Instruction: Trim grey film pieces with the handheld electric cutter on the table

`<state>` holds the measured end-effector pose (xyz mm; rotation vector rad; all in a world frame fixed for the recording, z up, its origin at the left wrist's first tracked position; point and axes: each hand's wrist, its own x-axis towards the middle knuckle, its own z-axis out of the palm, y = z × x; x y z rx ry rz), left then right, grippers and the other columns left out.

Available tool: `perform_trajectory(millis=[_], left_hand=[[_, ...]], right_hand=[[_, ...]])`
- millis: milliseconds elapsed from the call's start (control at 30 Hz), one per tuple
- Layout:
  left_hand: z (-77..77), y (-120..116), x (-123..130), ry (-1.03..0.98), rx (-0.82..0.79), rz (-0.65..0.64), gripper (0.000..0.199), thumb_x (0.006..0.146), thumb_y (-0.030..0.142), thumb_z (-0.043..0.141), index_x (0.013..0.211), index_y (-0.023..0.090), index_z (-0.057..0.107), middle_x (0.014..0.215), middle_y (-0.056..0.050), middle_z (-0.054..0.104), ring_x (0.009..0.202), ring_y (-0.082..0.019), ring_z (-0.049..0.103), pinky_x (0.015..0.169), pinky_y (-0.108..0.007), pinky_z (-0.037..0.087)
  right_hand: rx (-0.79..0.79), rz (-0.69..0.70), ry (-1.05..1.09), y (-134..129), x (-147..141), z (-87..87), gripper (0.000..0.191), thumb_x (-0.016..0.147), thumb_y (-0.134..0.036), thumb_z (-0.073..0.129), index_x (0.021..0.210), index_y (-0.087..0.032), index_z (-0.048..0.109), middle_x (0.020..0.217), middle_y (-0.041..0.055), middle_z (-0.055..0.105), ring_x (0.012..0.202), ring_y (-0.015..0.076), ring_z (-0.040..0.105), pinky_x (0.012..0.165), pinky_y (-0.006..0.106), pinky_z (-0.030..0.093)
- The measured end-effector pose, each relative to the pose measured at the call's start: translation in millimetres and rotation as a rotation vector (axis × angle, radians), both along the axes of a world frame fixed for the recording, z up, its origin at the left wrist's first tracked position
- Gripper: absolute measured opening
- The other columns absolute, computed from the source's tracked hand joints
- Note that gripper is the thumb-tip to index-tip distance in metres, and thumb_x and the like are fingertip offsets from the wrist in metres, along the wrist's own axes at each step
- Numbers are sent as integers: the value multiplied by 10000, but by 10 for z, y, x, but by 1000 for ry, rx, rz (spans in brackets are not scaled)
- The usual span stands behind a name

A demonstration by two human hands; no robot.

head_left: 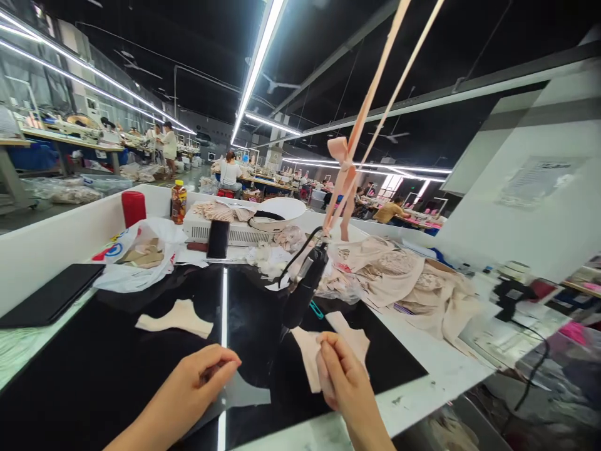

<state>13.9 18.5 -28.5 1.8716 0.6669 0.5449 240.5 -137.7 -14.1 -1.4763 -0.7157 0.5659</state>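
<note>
My left hand [200, 382] is curled above the black tabletop [126, 363], thumb and index fingertips together; whether anything is between them is hidden. Beneath and beside it lies a translucent, curved flat piece [251, 396]. In my right hand [340, 373], thumb and fingers pinch a beige fabric piece [306, 351]. More beige fabric [359, 343] shows just behind that hand, partly covered by it. Further left, a cream cut fabric piece [181, 319] lies flat. A black handheld tool [307, 279] hangs from peach fabric strips [347, 166] between and beyond my hands.
Piled beige fabric and lace [399, 269] lies at the right. A plastic bag [141, 257], phone [218, 239], bottle [178, 203] and white visor [279, 213] sit toward the back. A turquoise clip-like item [316, 309] lies near the tool. People work at distant tables.
</note>
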Motion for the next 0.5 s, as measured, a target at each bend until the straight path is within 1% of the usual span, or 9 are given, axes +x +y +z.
perform_trajectory(millis=[33,100,167,233,333,367,433,500], left_hand=[[25,-37,5,-7,-36,-56,431,929,596,534,919,217,741,840,-21,621,669,-156,531,637,-247,432],[60,-106,15,-26,-115,-140,434,917,601,569,949,212,759,870,-28,603,717,-159,540,657,-244,435],[74,-157,26,-67,-193,-192,472,882,641,619,985,204,766,876,-30,586,729,-156,532,645,-240,429],[73,-186,35,-122,-279,-218,539,843,695,656,953,175,743,855,-31,587,713,-147,515,635,-238,415],[70,-197,44,-182,-429,-179,589,780,732,715,856,151,656,777,-29,595,691,-143,509,614,-235,390],[74,-196,45,-187,-467,-152,590,763,728,735,831,151,633,752,-27,592,678,-140,507,605,-235,384],[89,-187,44,-178,-519,-98,580,738,705,771,795,151,609,714,-18,573,639,-127,483,586,-235,378],[104,-171,44,-181,-566,-57,565,711,677,807,771,154,601,668,3,534,604,-113,449,575,-235,375]], right_hand=[[-4,75,18,43,-161,-29,568,824,-775,640,945,-227,555,514,-122,332,364,54,214,347,175,186],[-23,189,40,119,-432,-73,543,867,-762,602,938,-224,572,523,-112,344,380,53,198,367,187,174],[-64,268,24,182,-621,-98,544,892,-765,567,947,-225,599,538,-98,349,417,72,228,400,205,196],[-93,320,-42,234,-733,-116,560,898,-780,540,909,-225,616,558,-76,374,474,100,291,449,229,247],[-87,389,-126,293,-810,-148,538,923,-745,534,849,-221,629,586,-48,446,540,125,364,533,260,310],[-86,403,-131,305,-821,-159,529,928,-735,537,862,-220,638,586,-45,460,547,129,379,552,265,322],[-89,400,-92,314,-827,-177,542,915,-749,548,964,-220,657,585,-49,470,541,130,383,550,265,321],[-101,388,7,306,-810,-187,607,886,-781,563,1103,-219,640,595,-56,477,500,113,329,496,253,271]])
